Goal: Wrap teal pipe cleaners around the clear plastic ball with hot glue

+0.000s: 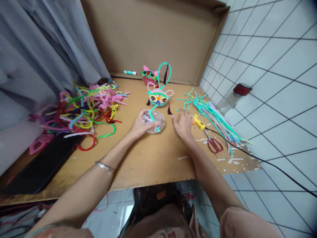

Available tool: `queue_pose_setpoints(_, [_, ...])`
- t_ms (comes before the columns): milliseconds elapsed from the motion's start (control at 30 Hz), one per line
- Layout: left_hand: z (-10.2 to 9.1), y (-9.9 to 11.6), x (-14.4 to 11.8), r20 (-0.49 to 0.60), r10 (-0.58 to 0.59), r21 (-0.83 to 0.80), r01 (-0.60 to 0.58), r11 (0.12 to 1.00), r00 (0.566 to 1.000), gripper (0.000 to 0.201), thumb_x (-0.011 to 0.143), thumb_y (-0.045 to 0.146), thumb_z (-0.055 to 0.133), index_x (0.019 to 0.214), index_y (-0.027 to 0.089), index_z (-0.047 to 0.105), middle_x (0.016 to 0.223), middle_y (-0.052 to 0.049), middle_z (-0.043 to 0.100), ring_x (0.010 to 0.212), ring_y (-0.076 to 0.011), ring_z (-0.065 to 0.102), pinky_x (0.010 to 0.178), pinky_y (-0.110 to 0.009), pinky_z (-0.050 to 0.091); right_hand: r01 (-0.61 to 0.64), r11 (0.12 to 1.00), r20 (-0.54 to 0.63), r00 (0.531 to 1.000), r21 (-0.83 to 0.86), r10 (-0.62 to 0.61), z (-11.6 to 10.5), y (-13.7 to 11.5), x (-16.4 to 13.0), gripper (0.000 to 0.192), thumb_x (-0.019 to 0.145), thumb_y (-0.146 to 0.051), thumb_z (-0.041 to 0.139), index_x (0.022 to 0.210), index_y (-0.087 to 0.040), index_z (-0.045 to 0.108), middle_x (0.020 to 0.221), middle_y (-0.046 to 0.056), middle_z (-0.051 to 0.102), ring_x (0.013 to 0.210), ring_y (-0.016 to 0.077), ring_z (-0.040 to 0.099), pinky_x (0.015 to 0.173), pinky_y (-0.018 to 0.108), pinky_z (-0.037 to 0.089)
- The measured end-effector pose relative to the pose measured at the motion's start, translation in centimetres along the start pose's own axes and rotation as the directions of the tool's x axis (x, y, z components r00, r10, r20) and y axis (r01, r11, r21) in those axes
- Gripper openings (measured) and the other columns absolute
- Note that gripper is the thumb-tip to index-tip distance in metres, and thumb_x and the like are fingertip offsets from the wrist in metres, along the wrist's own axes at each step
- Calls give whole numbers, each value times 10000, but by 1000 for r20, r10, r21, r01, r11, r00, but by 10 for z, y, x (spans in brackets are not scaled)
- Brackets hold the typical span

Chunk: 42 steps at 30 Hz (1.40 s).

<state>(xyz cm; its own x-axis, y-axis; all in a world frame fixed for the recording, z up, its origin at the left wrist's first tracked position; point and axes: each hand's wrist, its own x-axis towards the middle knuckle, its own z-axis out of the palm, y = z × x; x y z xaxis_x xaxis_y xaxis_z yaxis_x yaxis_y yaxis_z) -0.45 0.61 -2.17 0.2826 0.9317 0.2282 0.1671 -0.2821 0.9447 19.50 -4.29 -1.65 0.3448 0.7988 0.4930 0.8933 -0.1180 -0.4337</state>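
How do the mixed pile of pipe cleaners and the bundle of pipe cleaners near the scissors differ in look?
The mixed pile is tangled, curled and many-coloured: pink, yellow, red, green. The bundle near the scissors is mostly teal with pale strands, lying nearly straight and side by side. The pile sits beyond the left hand; the bundle lies beyond the right hand. Both rest on the wooden table.

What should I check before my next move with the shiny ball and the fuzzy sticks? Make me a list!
1. Left hand has a steady hold on the clear ball: ok, fingers wrap its left side.
2. Teal stem is joined to the ball: cannot tell, the join is hidden.
3. Right hand is free: ok, it lies flat on the table, holding nothing.
4. Glue gun is within reach: ok, just beside the right hand.
5. Glue gun is hot: cannot tell.
6. Scissors are shut: ok, blades together, right of the hands.
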Motion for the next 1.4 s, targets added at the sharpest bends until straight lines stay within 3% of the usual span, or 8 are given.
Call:
queue_pose_setpoints(167, [1, 0, 1, -2, -40, -60, 39, 997, 999, 737, 521, 473, 791, 1141, 177, 524, 988, -48, 640, 940, -226, 618, 902, -371, 509, -135, 930, -54, 991, -341, 124, -13, 54, 14, 550, 783, -437, 699, 1143, -33, 599, 1183, 342, 615, 1162, 440, 559, 952, 629, 407])
queue_pose_setpoints(333, [2, 0, 0, 0, -14, -99, 14, 995, 1000, 702, 543, 439, 805, 1130, 162, 537, 1012, -57, 644, 937, -213, 631, 913, -365, 506, -262, 935, -60, 965, -239, 255, -12, 93, 24, 367, 616, -502, 780, 741, -189, 634, 910, 180, 694, 927, 384, 647, 829, 601, 479])
queue_pose_setpoints(433, [1, -1, 1, 14, -12, -110, 14, 994, 1000, 697, 555, 420, 813, 1145, 164, 543, 1037, -55, 644, 939, -203, 630, 907, -349, 506, -280, 937, -79, 960, -207, 269, -12, 98, 26, 306, 616, -466, 744, 702, -208, 602, 797, 135, 683, 830, 350, 650, 776, 578, 490])
queue_pose_setpoints(633, [1, -2, 1, 30, -10, -130, 14, 991, 999, 714, 558, 437, 817, 1166, 189, 536, 1022, -31, 635, 875, -175, 606, 843, -320, 496, -235, 969, -142, 964, -78, 223, -22, 67, 35, 436, 661, -515, 658, 937, -180, 624, 841, 129, 685, 768, 282, 635, 712, 431, 496])
queue_pose_setpoints(800, [2, -3, 1, 22, -44, -184, 47, 982, 999, 741, 534, 434, 830, 1166, 187, 531, 1039, -32, 636, 866, -164, 605, 830, -303, 493, 48, 957, -242, 970, 285, 23, -13, 12, 50, 430, 607, -444, 692, 944, -192, 600, 916, 71, 688, 820, 234, 635, 807, 408, 529])
queue_pose_setpoints(933, [2, -7, 2, 31, -55, -190, 60, 980, 998, 755, 544, 426, 838, 1188, 186, 527, 997, -22, 653, 841, -160, 610, 811, -301, 495, 163, 875, -287, 957, 456, -29, -3, -5, 41, 436, 656, -455, 697, 987, -189, 601, 968, 62, 686, 879, 212, 652, 844, 386, 540])
queue_pose_setpoints(1133, [1, -4, 2, 18, -57, -149, 59, 987, 998, 740, 551, 419, 836, 1188, 182, 544, 1021, -31, 665, 867, -172, 623, 819, -308, 503, 159, 886, -365, 931, 435, 12, -2, 8, 23, 474, 653, -488, 732, 988, -169, 626, 927, 64, 689, 831, 213, 652, 763, 371, 548])
queue_pose_setpoints(1400, [3, 4, -3, 35, -33, -119, 37, 992, 999, 758, 513, 426, 852, 1161, 187, 539, 1028, -37, 652, 877, -180, 608, 823, -321, 503, 286, 925, -413, 896, 251, -165, -10, 8, 20, 450, 745, -539, 685, 1025, -192, 631, 935, 59, 699, 826, 215, 665, 758, 367, 555])
